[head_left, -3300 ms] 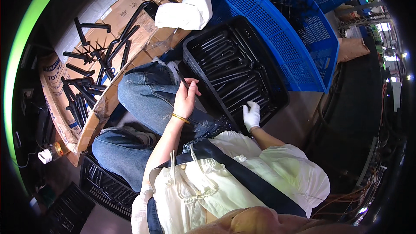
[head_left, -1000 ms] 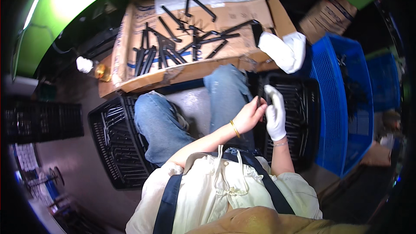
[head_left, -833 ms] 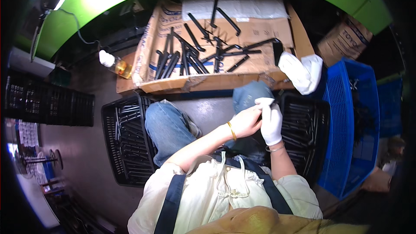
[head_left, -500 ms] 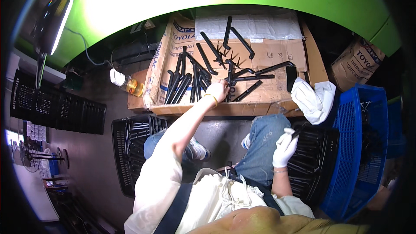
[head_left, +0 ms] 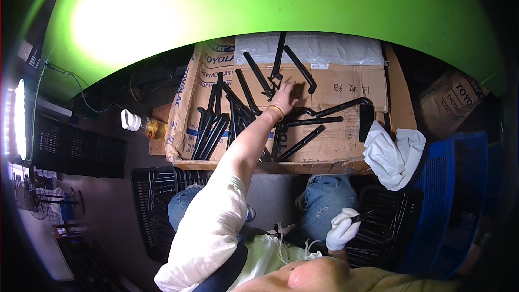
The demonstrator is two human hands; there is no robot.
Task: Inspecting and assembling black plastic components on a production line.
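My bare left hand [head_left: 284, 98], with a yellow band at the wrist, reaches over the middle of a cardboard box lid or tray [head_left: 335, 154]. Its fingers look spread, pointing down among the black parts; the spot beneath the palm is hidden. Around it lie bent black plastic bars, such as an angled bar [head_left: 300, 69] just beyond and a straight bar [head_left: 301, 143] nearer me. More bars form a pile [head_left: 212, 130] to its left. Low by my right thigh, my white-gloved right hand [head_left: 341, 229] is closed around a thin black tool [head_left: 361, 217], its exact kind unclear.
Black crates of bars stand on both sides of my legs, a left crate [head_left: 143, 205] and a right crate [head_left: 413, 211]. A white cloth [head_left: 393, 154] hangs over the box's right corner. Blue baskets [head_left: 432, 200] stand farther right; a bottle [head_left: 154, 128] is at left. A green panel [head_left: 303, 5] overhangs the back.
My left hand has moved farther into the box, over where spiky black pieces showed. The right hand has lowered slightly toward me with the tool. The view has tilted.
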